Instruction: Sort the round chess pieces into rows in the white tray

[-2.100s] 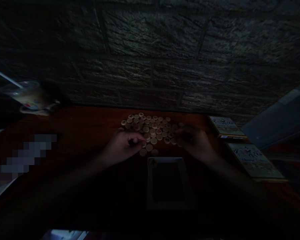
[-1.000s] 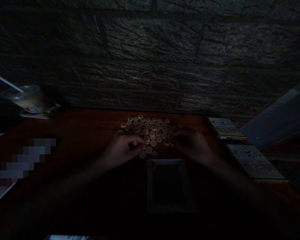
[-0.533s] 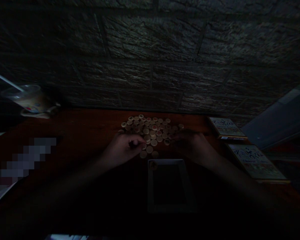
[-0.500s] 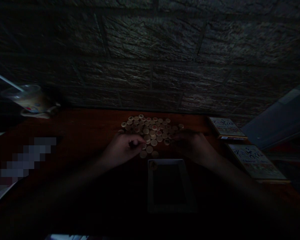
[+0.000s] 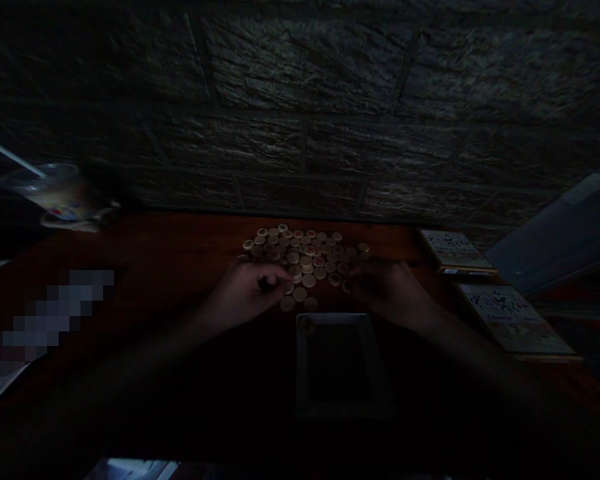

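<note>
Many round wooden xiangqi pieces (image 5: 306, 265) lie in a loose heap on the table, some stacked, some showing red or dark characters. At the heap's near left edge, my left hand (image 5: 243, 291) is closed, thumb and fingers pinched at a xiangqi piece (image 5: 289, 289). On the other side my right hand (image 5: 394, 291) has its fingers curled together, with a piece (image 5: 347, 287) at the fingertips, partly hidden in shadow. Between my forearms sits an open shallow box (image 5: 301, 367), with one dark-marked piece (image 5: 307, 325) in its far left corner.
Two flat boxes with printed lids, one farther (image 5: 455, 250) and one nearer (image 5: 517, 317), lie at the right. A plastic cup (image 5: 55, 193) with a straw stands at the far left. A stone-block wall (image 5: 300, 147) closes off the table's back edge (image 5: 190, 215).
The view has tilted slightly, so the table sits a little higher. A piece now shows beneath my right fingertips. Both hands otherwise keep their places at the heap.
</note>
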`<action>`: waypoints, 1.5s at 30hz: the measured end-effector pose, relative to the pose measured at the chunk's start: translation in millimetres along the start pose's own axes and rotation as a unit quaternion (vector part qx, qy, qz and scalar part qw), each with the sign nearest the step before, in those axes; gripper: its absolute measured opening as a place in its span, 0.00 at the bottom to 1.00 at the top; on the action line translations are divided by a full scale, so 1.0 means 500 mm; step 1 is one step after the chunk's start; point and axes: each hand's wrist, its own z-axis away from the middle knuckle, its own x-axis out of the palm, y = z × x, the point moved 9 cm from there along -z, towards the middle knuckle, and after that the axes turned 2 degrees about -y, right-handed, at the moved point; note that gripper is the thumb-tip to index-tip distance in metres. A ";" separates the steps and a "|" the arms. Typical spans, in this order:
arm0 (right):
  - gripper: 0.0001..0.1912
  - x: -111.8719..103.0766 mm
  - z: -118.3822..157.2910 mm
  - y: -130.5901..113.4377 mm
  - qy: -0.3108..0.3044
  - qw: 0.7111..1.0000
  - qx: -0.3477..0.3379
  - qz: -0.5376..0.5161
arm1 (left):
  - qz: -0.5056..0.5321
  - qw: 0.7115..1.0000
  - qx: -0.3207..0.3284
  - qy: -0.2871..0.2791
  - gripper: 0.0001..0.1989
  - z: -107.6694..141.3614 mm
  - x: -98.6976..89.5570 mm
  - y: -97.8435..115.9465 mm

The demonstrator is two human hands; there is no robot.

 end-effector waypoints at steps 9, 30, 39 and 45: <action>0.10 0.007 0.003 0.006 -0.004 1.000 -0.008 -0.019 | -0.003 1.000 0.007 0.010 0.08 0.001 -0.003 0.004; 0.17 -0.001 -0.003 0.020 0.052 0.997 -0.041 0.029 | 0.006 1.000 0.000 -0.005 0.07 0.003 0.005 0.004; 0.11 0.006 -0.001 0.005 0.023 0.997 -0.062 0.040 | 0.011 1.000 0.017 -0.002 0.08 0.001 0.001 0.016; 0.12 0.003 -0.002 0.005 0.025 0.999 -0.028 0.029 | 0.009 1.000 0.016 0.001 0.07 0.002 -0.001 0.020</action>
